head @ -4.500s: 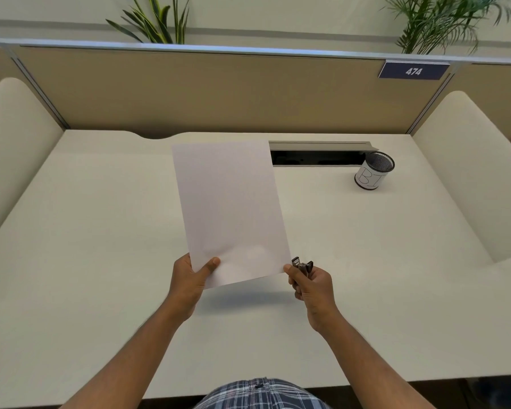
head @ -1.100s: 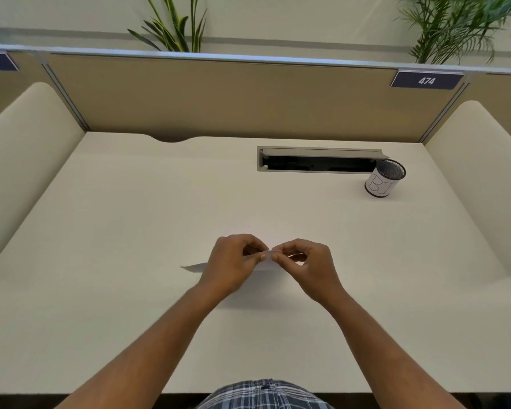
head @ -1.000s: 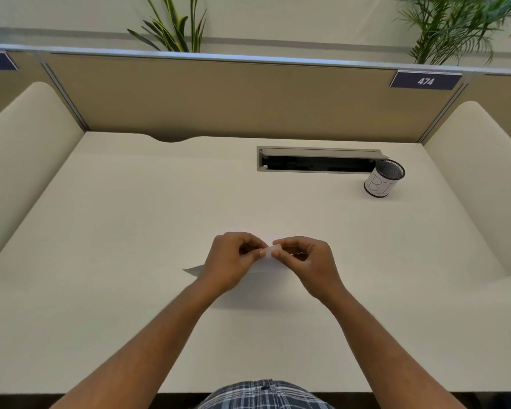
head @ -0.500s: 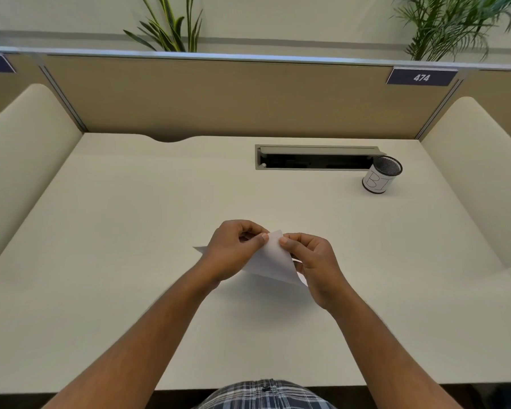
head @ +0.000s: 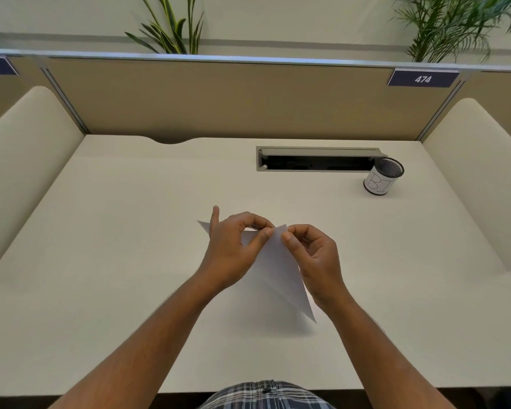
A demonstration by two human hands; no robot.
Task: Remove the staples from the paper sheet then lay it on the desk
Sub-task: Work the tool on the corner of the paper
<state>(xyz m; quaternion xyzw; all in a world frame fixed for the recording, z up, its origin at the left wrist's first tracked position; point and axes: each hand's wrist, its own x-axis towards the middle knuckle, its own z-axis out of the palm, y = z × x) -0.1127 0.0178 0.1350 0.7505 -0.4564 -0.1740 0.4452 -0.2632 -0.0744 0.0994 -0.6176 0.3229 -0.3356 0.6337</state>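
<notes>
A white paper sheet hangs tilted above the middle of the cream desk, one corner raised, another pointing down toward me. My left hand pinches the raised corner between thumb and forefinger, its little finger sticking out. My right hand pinches the same corner from the right, fingers curled. No staple or staple remover can be made out; my right palm is hidden.
A black mesh pen cup with a white label stands at the back right, beside an open cable slot. Padded side panels and a tan back partition enclose the desk.
The sheet went from upright and face-on, to nearly edge-on, to tilted with its near corner swinging down toward me. Both hands came together at one corner. The staple remover seen earlier is out of sight.
</notes>
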